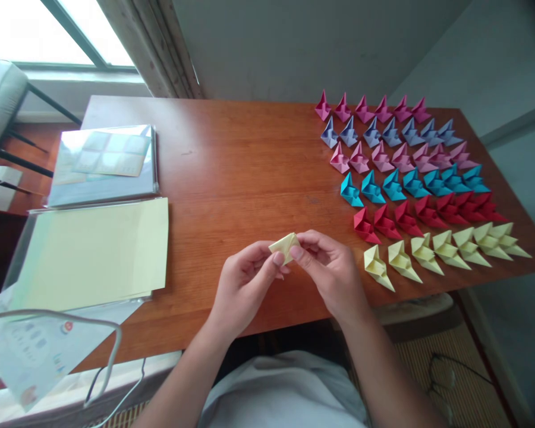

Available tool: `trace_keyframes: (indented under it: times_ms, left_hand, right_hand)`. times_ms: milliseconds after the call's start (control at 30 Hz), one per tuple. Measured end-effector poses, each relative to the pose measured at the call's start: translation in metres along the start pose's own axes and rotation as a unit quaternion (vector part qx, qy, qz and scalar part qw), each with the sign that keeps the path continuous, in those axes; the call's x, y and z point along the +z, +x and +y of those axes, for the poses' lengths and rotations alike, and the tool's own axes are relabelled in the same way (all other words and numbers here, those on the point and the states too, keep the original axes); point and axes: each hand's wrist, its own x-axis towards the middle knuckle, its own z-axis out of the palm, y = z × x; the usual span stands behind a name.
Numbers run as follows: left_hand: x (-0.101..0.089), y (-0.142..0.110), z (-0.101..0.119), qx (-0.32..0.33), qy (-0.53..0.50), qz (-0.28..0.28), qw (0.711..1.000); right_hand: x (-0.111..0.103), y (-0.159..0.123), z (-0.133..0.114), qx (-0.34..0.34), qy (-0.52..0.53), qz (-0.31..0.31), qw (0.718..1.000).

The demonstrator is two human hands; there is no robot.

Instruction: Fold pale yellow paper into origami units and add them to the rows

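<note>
A small folded piece of pale yellow paper (pixel 284 246) is held between both hands above the table's front edge. My left hand (pixel 248 279) pinches its left side between thumb and fingers. On the other side, my right hand (pixel 332 267) grips the paper with the thumb pressed on its face. Part of the paper is hidden behind the fingertips. To the right stands a row of pale yellow origami pieces (pixel 448 249), pointed and boat-like, in a similar colour. Behind them run rows of red (pixel 408 218), turquoise (pixel 393 185), pink (pixel 402 157), lavender (pixel 391 133) and magenta (pixel 364 109) pieces.
On the left lies a stack of pale yellow paper sheets (pixel 98 255), with a plastic-wrapped pack (pixel 111 184) behind it. A white cable (pixel 116 351) loops over a printed sheet (pixel 44 356) at the front left. The wooden table (pixel 232 172) ends close to my body.
</note>
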Motion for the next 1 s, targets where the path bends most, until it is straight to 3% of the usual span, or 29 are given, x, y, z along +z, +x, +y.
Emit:
trace_keyframes:
  times_ms: [67, 267, 467, 800, 1000]
  left_hand:
    - [-0.0008, 0.0003, 0.0010, -0.011, -0.001, -0.011, 1.000]
    - [-0.0012, 0.0027, 0.0010, -0.011, -0.020, 0.025, 0.999]
    - [0.0003, 0.0027, 0.0006, -0.015, -0.007, 0.025, 1.000]
    - [0.0009, 0.0008, -0.0033, -0.021, 0.012, 0.046, 0.999]
    - [0.0033, 0.0031, -0.0007, -0.033, 0.008, 0.035, 0.999]
  right_hand:
    - [0.0012, 0.0002, -0.0001, 0.003, 0.014, 0.008, 1.000]
    - [0.0003, -0.0004, -0.0023, -0.005, -0.038, 0.007, 0.999]
    - [-0.0020, 0.0006, -0.0020, -0.050, -0.088, -0.013, 0.995]
    - [-0.0007, 0.0042, -0.0003, -0.001, -0.084, -0.019, 0.996]
    - [0.0003, 0.0081, 0.0023, -0.020, -0.047, 0.028, 0.998]
